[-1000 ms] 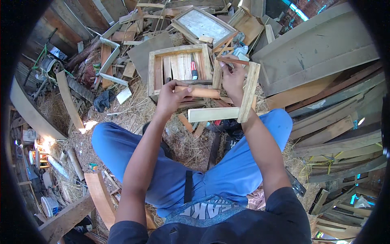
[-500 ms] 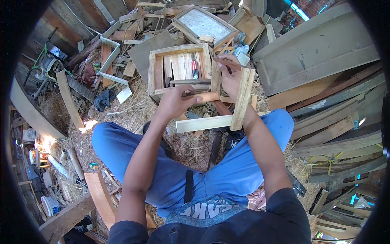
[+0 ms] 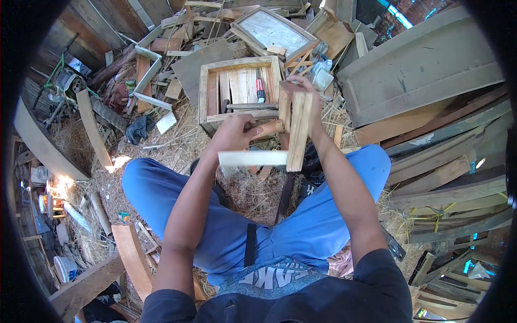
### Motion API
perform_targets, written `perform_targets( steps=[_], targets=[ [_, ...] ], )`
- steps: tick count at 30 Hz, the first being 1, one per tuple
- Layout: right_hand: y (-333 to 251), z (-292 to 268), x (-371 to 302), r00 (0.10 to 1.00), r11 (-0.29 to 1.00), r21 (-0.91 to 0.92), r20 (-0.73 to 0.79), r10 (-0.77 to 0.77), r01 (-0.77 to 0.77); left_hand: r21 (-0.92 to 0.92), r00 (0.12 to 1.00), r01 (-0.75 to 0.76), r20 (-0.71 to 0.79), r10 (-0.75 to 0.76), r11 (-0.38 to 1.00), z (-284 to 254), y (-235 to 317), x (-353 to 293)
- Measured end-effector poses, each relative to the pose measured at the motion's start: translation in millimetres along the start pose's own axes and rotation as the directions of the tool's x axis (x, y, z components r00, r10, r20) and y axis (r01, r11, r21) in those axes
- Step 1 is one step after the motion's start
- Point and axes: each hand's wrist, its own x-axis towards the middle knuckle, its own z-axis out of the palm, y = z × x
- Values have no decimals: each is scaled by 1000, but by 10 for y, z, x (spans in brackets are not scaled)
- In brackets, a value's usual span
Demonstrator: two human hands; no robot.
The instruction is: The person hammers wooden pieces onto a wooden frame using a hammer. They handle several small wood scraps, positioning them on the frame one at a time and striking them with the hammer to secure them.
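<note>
Both my hands hold up a small wooden frame made of joined slats, above the ground between my knees. A thick upright slat [image 3: 298,140] is on its right side, and a pale slat [image 3: 253,158] juts left from its lower end. My left hand [image 3: 232,133] is closed around the left end of an orange-brown piece [image 3: 268,129] of this frame. At the far right corner, my right hand [image 3: 315,116] grips the frame, its fingers by a dark brown piece [image 3: 291,88]; the upright slat partly hides this hand.
Just beyond my hands stands a wooden box [image 3: 203,94] holding a red-and-black handled tool [image 3: 260,90]. Farther back lies a framed panel [image 3: 274,29] amid scrap wood. Large boards [image 3: 420,70] are stacked at right. A curved plank [image 3: 132,261] stands near my left elbow.
The frame has tilted and shifted left, so its upright slat now stands closer to my left hand. Both hands keep their hold, and the right has moved slightly left with it.
</note>
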Motion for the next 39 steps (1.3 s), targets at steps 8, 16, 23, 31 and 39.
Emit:
perform_targets(
  steps=[8, 16, 23, 31, 39],
  targets=[
    [430, 21, -54, 917, 909, 119, 58, 395, -399, -540, 987, 158, 111, -116, 826, -19, -120, -41],
    [197, 13, -87, 795, 815, 111, 331, 509, -568, -613, 949, 200, -73, -307, 764, -99, -64, 46],
    [-25, 142, -172, 674, 781, 18, 518, 527, -625, -751, 934, 34, -211, -289, 660, -8, -156, 110],
    [156, 113, -185, 501, 730, -103, 662, 558, -676, -767, 970, 82, -85, -228, 636, 47, -91, 123],
    [131, -98, 35, 525, 600, 27, 517, 676, -800, -797, 943, -56, -240, -230, 602, 61, -60, 144]
  ],
)
